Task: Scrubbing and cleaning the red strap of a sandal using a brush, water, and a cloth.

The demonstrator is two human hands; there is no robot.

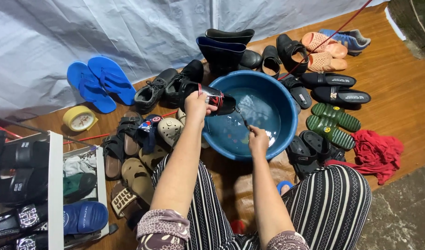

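Blue basin holds water, centre of floor. Left hand grips black slide sandal over basin's left rim. Right hand over basin's near side, holding thin brush toward sandal. Black boots behind basin. Green slippers right of basin, red cloth beyond them. Blue flip-flops far left of basin.

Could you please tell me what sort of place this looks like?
Probably a makeshift shoe-washing spot on a floor: a water basin, many shoes such as blue flip-flops, and a plastic sheet hung behind.
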